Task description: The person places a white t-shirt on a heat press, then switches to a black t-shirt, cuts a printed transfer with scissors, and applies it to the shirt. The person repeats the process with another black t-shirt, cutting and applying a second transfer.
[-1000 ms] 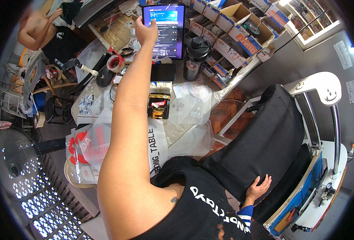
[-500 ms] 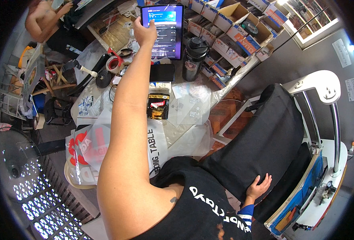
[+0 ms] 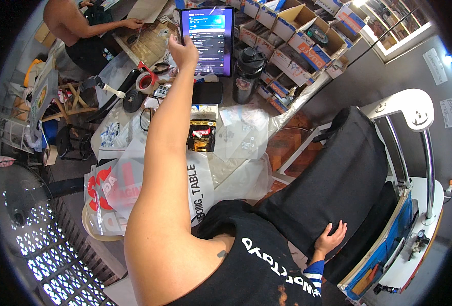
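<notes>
My left arm stretches forward over the table, and my left hand (image 3: 184, 52) is at the lower left edge of an upright tablet (image 3: 205, 43) with a lit screen. Its fingers are apart and hold nothing; whether a fingertip touches the glass I cannot tell. Lying flat with its fingers spread, my right hand (image 3: 331, 238) rests on a black cloth cover (image 3: 333, 183) at the lower right. Below the tablet lies a dark phone (image 3: 207, 93), and nearer to me is a black snack pouch (image 3: 202, 135). A black tumbler (image 3: 248, 75) stands right of the tablet.
Cardboard bins (image 3: 307, 58) fill the far right. A tape roll (image 3: 145, 81) and plastic bags (image 3: 118, 196) lie on the table. A fan (image 3: 19, 204) stands at left, a white machine with metal posts (image 3: 414, 115) at right. Another person's hand (image 3: 134, 23) is over a wooden board.
My left hand has drawn slightly down and left, away from the screen's middle. The other person's arm has reached right toward the wooden board. My right hand stays put.
</notes>
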{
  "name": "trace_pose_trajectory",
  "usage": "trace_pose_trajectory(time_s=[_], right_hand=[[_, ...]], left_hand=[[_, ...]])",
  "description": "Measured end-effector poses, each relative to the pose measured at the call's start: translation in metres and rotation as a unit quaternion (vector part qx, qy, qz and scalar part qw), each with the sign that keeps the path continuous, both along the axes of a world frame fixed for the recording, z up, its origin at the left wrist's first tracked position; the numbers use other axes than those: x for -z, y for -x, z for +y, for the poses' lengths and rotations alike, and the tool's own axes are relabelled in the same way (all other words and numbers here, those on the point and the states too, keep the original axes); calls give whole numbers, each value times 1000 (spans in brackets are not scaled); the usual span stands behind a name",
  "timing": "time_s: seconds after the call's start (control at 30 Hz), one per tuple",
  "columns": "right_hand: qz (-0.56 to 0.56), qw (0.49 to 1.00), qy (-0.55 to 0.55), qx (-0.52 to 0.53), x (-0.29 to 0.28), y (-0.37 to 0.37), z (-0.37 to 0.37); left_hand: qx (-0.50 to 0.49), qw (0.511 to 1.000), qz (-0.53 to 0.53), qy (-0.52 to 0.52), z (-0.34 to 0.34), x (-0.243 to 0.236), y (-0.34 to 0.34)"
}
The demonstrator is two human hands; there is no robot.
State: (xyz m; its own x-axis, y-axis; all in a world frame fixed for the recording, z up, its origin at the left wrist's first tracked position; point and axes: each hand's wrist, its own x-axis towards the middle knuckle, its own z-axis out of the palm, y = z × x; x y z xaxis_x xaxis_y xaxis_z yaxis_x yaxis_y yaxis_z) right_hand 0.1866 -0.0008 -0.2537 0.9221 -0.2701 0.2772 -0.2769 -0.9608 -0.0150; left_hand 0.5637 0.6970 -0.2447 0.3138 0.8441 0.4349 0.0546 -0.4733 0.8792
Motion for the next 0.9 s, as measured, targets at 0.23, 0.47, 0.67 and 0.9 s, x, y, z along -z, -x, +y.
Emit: trace_pose_trajectory(time_s=[0.23, 0.47, 0.67, 0.9], right_hand=[[-3, 1000, -11, -1, 1, -1, -1], [-7, 1000, -8, 0, 1, 0, 0], [-23, 999, -34, -18, -4, -6, 2], [-57, 997, -45, -22, -10, -11, 4]], left_hand=[[4, 1000, 25, 15, 13, 12, 16], [2, 1000, 9, 15, 20, 13, 25], [16, 998, 44, 50, 22, -8, 34], [314, 939, -105, -92, -127, -59, 132]])
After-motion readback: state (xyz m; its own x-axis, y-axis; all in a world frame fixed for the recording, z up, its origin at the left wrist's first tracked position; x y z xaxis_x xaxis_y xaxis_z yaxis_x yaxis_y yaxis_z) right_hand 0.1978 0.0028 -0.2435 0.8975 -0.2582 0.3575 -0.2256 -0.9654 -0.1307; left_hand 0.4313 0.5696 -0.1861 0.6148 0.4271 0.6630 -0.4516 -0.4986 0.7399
